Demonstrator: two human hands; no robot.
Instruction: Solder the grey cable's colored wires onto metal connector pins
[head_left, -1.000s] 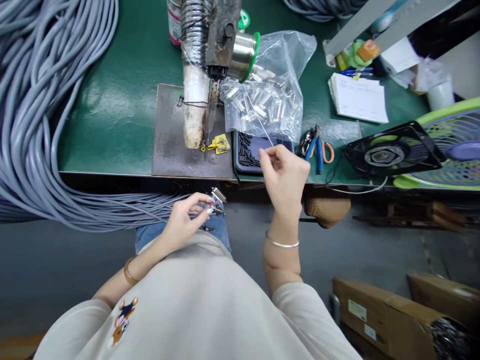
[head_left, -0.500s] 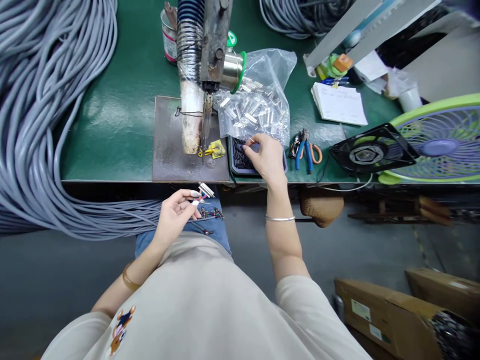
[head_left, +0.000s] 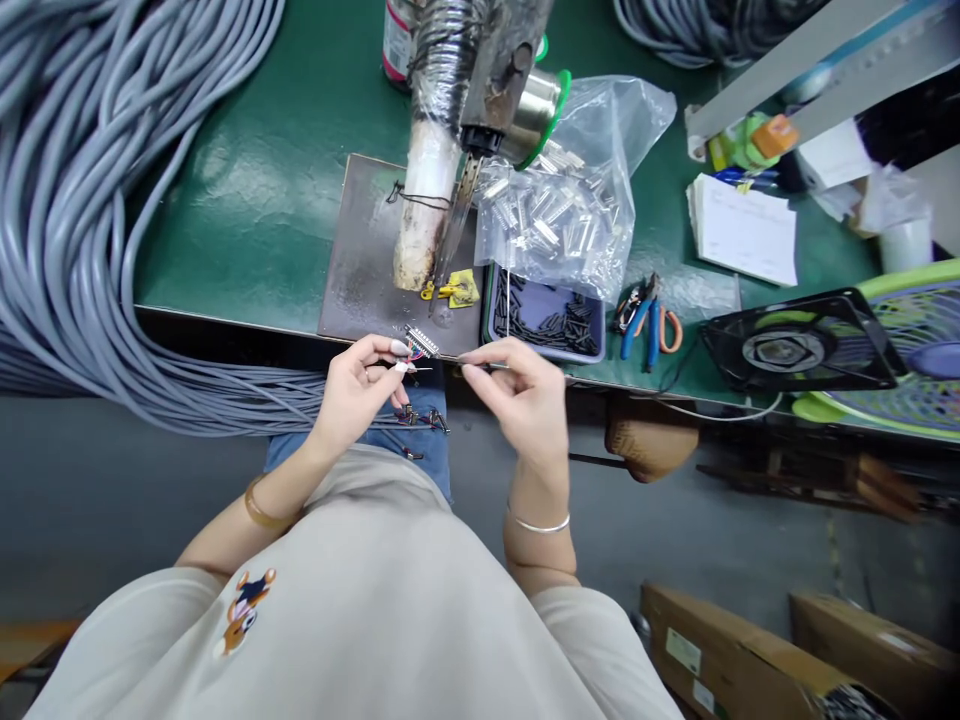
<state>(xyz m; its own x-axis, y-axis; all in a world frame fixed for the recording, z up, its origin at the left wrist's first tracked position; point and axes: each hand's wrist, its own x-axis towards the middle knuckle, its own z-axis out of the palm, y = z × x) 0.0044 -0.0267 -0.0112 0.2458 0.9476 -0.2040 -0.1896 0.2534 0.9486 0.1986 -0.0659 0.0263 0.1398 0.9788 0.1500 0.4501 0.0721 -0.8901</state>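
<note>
My left hand pinches a multi-pin metal connector with coloured wires running into its back, just in front of the bench edge. One thin white wire sticks out to the right from under the fingers. Close to the connector's right side, my right hand is closed in a pinch on a small dark piece, mostly hidden by the fingertips. Behind it, a purple-grey tray holds many short black sleeves. More wired connectors lie on my lap, below the left hand.
A soldering iron hangs beside a white fume pipe over a brown board, with a yellow sponge there. Around are a bag of connectors, a solder spool, cutters, a black fan and grey cables.
My right hand has left the tray and come down and left, close to the connector. The left hand has risen slightly to the bench edge, still holding the connector. The view has turned.
</note>
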